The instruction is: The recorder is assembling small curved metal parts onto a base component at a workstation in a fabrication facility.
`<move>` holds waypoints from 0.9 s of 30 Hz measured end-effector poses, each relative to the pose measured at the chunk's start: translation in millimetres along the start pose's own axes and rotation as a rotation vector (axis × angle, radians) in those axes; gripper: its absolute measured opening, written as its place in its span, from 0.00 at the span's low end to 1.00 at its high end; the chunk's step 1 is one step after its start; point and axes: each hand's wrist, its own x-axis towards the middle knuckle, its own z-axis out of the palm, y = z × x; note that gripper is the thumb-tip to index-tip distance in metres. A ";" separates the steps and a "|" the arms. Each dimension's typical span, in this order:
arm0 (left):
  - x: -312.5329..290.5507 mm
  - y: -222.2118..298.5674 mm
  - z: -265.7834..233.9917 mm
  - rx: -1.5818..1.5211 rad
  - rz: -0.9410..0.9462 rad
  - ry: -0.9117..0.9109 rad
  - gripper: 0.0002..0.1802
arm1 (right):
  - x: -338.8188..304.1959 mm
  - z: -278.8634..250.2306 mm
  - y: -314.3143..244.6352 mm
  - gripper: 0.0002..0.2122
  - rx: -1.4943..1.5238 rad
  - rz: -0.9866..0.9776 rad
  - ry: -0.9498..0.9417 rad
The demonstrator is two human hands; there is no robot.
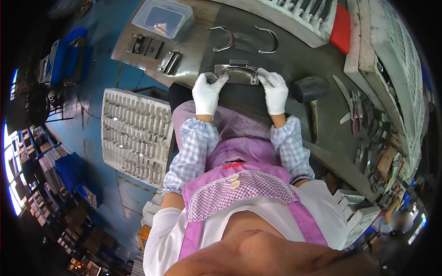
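Observation:
My left hand (208, 93), in a white glove, pinches the left end of a curved metal handle (237, 68) at the table's near edge. At its other end are the closed fingertips of my right hand (275, 91), gloved the same way. The handle lies against a flat rectangular metal fixture (238, 78), and my fingers partly cover both ends. Beyond it, two loose curved metal handles (224, 38) (268, 39) rest on the tabletop.
A black-headed mallet (311, 89) lies right of my hand, with pliers (355, 110) farther right. Metal clamp blocks (169, 62) and a clear plastic box (163, 20) occupy the far left. Left of my lap stands a white rack of small metal parts (136, 133). White trays (294, 14) line the back.

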 end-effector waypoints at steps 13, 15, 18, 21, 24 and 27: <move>1.3 3.4 -0.8 0.041 -0.041 -0.036 0.21 | -0.1 1.6 -4.7 0.08 0.143 -0.012 -0.020; -0.2 4.8 -0.8 0.021 -0.053 -0.055 0.21 | -4.0 3.8 -0.5 0.10 0.198 0.003 0.015; 1.1 -8.0 -4.7 0.022 -0.038 -0.045 0.21 | 2.5 -1.6 -21.2 0.13 0.623 0.401 -0.009; -4.2 -16.1 1.1 0.186 0.158 0.047 0.21 | 7.0 -2.3 -20.5 0.17 0.044 0.039 -0.091; -31.1 9.2 -4.4 -0.141 -0.121 -0.101 0.21 | -7.9 -11.1 -34.9 0.14 -0.168 -0.129 -0.099; -70.3 20.4 -11.6 -0.803 -0.247 -0.359 0.22 | -23.6 -40.0 -56.1 0.10 -0.147 -0.559 -0.137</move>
